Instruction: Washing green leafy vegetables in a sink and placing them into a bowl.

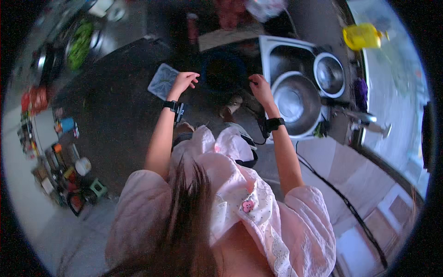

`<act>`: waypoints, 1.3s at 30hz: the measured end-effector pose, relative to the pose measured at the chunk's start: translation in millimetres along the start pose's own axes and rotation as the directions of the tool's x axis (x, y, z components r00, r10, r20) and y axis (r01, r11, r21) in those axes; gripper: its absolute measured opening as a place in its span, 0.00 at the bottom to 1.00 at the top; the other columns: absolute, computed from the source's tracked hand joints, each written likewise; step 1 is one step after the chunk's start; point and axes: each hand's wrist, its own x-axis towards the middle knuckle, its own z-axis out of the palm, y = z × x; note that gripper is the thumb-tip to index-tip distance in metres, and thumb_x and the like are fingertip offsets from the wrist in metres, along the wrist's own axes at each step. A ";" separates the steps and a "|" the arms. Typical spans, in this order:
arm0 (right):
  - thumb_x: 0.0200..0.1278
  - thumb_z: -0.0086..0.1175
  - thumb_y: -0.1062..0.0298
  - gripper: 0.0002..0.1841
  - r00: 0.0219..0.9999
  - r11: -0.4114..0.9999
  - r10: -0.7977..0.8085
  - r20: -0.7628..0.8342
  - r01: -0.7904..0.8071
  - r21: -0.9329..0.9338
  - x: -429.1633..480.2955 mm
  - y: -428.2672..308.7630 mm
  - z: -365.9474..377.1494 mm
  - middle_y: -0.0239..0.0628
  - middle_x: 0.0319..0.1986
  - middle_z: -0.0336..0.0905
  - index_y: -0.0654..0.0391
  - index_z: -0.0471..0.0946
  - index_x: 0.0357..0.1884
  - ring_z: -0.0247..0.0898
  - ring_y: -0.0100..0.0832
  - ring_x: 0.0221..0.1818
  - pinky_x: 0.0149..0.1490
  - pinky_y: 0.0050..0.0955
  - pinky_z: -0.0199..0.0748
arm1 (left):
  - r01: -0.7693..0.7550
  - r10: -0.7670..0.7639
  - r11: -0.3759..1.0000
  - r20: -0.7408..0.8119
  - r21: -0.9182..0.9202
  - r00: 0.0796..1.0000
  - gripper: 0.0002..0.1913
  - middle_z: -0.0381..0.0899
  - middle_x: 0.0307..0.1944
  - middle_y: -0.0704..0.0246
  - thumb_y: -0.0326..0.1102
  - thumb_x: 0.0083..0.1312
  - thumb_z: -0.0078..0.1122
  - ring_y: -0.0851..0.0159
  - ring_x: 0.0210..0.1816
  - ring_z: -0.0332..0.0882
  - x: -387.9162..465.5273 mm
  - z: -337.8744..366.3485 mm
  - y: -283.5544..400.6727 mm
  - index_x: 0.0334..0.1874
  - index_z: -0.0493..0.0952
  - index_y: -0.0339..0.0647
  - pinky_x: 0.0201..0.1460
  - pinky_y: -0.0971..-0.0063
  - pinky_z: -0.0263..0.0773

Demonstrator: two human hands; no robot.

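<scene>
My left hand (186,82) is held out with its fingers slightly bent and apart, and nothing shows in it. Just left of it is a clear plastic container (162,80); whether hand and container touch cannot be told. Beside the left rim of a metal sink (264,52), my right hand (261,89) has its fingers curled around a small dark thing (253,82), too blurred to name. Low between the hands is a dark round bin with a bluish rim (206,71). A large metal basin (294,104) rests in the sink, right of my right hand.
A smaller metal bowl (329,74) stands beyond the basin, near the faucet (360,116). A yellow bottle (361,36) is on the window side. Green vegetables (80,45) lie at the far left of the dark counter (114,79). A black cable (341,195) runs at right.
</scene>
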 end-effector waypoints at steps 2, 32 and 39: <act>0.48 0.51 0.75 0.13 0.994 0.997 -0.080 0.075 0.081 -0.014 26.1 -30.8 9.7 0.49 0.39 0.68 0.63 0.69 0.38 0.66 0.47 0.42 0.45 0.36 0.67 | 0.011 -0.017 0.998 -0.101 -0.063 0.995 0.12 0.77 0.28 0.68 0.36 0.62 0.49 0.73 0.24 0.75 -15.0 -27.6 -12.3 0.42 0.76 0.37 0.26 0.82 0.70; 0.48 0.57 0.62 0.30 0.760 0.891 -0.390 0.520 0.454 0.004 272.3 -262.4 200.4 0.51 0.45 0.69 0.59 0.60 0.53 0.68 0.42 0.47 0.47 0.33 0.67 | -0.257 0.243 0.961 -0.769 0.106 0.591 0.20 0.70 0.48 0.62 0.31 0.56 0.57 0.64 0.48 0.70 -35.0 -258.0 7.2 0.51 0.65 0.37 0.50 0.73 0.67; 0.42 0.60 0.58 0.38 0.823 0.889 -0.215 0.526 0.387 -0.244 339.2 -257.5 229.1 0.56 0.45 0.68 0.64 0.56 0.55 0.66 0.45 0.49 0.51 0.34 0.64 | 0.101 0.033 0.961 -0.472 0.256 0.881 0.31 0.67 0.53 0.57 0.39 0.54 0.60 0.58 0.54 0.66 5.0 -302.7 13.0 0.57 0.59 0.35 0.55 0.70 0.63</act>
